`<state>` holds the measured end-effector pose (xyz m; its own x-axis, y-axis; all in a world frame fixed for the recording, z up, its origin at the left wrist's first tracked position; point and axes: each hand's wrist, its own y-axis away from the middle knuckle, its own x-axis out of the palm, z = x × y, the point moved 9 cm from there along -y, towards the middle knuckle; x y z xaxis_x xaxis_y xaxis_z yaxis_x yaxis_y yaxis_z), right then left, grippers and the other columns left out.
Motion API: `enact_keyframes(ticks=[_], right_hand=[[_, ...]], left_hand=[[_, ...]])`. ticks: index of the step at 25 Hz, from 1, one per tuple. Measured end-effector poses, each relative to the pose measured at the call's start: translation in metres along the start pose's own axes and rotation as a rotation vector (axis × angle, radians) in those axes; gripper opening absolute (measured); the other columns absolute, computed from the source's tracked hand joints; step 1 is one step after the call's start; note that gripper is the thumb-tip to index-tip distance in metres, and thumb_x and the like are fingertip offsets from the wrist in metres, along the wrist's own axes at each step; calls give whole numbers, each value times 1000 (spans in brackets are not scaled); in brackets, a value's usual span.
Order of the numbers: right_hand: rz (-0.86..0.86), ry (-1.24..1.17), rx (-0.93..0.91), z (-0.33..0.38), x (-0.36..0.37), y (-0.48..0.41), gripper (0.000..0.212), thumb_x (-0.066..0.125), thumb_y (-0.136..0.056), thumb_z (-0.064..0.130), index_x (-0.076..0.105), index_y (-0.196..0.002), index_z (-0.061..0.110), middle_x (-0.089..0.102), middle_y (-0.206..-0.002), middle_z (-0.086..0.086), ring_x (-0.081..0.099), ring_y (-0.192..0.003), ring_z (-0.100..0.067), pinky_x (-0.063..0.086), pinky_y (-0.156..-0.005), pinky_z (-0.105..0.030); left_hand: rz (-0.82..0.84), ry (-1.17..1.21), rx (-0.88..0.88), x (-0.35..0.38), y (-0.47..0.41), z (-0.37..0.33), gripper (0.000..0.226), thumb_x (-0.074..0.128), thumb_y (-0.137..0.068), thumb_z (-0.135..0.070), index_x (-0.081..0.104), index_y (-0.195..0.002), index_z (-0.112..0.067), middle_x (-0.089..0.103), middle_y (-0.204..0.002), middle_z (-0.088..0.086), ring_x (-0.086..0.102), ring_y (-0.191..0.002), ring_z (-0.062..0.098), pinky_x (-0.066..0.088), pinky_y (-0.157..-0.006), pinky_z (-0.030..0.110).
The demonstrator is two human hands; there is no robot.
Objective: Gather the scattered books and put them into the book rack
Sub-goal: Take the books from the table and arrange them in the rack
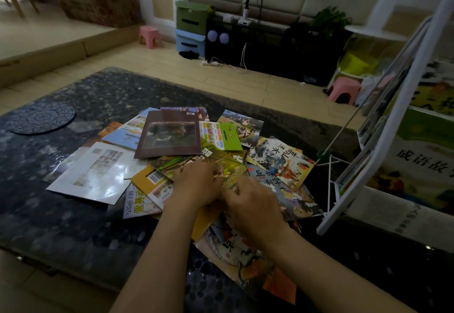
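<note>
Where the dark worktop carries scattered books overlapping at mixed angles, my left hand and right hand both rest on a yellow-green book; grip closure unclear. Book rack stands right, tilted.

Large dark characters "成语故" are being shown on the white-fronted book standing in the book rack. Left of the rack, yellow characters "世界" are being displayed on a low book, and "高山流水", upside down, on a painted cover. A barcode is being shown unreadably.
</note>
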<state>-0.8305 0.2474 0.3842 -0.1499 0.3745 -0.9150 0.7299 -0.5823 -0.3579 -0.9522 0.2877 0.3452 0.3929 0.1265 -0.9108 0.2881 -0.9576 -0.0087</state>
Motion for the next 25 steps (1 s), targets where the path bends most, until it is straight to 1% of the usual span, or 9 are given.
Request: enact_keyframes(ticks=[4, 6, 8, 10, 12, 14, 17, 22, 25], right_hand=[[92, 25, 126, -7, 14, 12, 28, 86, -66, 35, 62, -61, 21, 48, -43, -1, 46, -31, -23, 25, -40, -22], [108, -98, 229, -13, 20, 20, 33, 59, -87, 52, 62, -71, 24, 53, -48, 0, 51, -38, -22, 24, -41, -24], [154, -443, 341, -16, 24, 26, 46, 35, -96, 58, 64, -86, 24, 61, -64, 1, 55, -54, -19, 35, -46, -34], [140, -881, 477, -11, 19, 36, 36, 48, -98, 48, 73, -93, 23, 69, -74, 1, 62, -65, -14, 49, -59, -41], [148, -1209, 640, 0, 12, 46, 16, 63, -95, 36, 77, -88, 32, 74, -85, 8, 69, -82, -8, 56, -74, -34], [144, -1372, 742, 11, 6, 54, 23, 68, -93, 30, 74, -75, 43, 75, -83, 18, 69, -84, -1, 57, -78, -29], [107, -1352, 805, 16, -2, 61, 20, 69, -92, 28, 76, -77, 39, 75, -81, 16, 70, -79, -2, 58, -74, -29], [115, -1200, 780, 15, -24, 80, 24, 63, -89, 15, 79, -98, 30, 69, -81, 29, 63, -83, 14, 45, -71, -4], [110, -1124, 755, -2, -40, 86, 26, 59, -91, 16, 77, -106, 28, 70, -93, 25, 63, -91, 9, 51, -82, -10]], left_hand=[[1, -27, -4, -2, 4, -1, 29, 53, -89, -39, 69, -110, -27, 64, -116, 1, 57, -110, 27, 39, -97, 44], [3, -29, -9, -4, 6, -1, 30, 52, -89, -39, 68, -113, -28, 65, -117, 1, 58, -110, 27, 39, -98, 45], [-7, -23, -5, -7, 7, -2, 32, 52, -90, -40, 67, -117, -30, 66, -118, -1, 59, -110, 25, 42, -98, 46], [5, -14, -3, -7, 9, -1, 32, 51, -89, -43, 65, -116, -32, 66, -118, -3, 60, -108, 25, 45, -95, 46], [33, -29, 10, -6, 11, -1, 32, 52, -87, -45, 65, -115, -34, 65, -118, -4, 60, -106, 25, 50, -90, 46], [44, -42, 48, -6, 15, -5, 35, 52, -86, -46, 64, -116, -33, 65, -117, -3, 61, -104, 25, 53, -86, 44], [67, 6, 115, -8, 22, -15, 43, 56, -86, -44, 60, -126, -30, 62, -124, -1, 60, -108, 23, 53, -88, 42], [47, 189, 261, -17, 40, -51, 47, 62, -91, -38, 55, -135, -23, 56, -134, 4, 54, -118, 22, 46, -96, 35], [28, 349, 305, -31, 43, -81, 55, 62, -93, -33, 45, -144, -22, 51, -143, 4, 49, -127, 21, 40, -99, 29]])
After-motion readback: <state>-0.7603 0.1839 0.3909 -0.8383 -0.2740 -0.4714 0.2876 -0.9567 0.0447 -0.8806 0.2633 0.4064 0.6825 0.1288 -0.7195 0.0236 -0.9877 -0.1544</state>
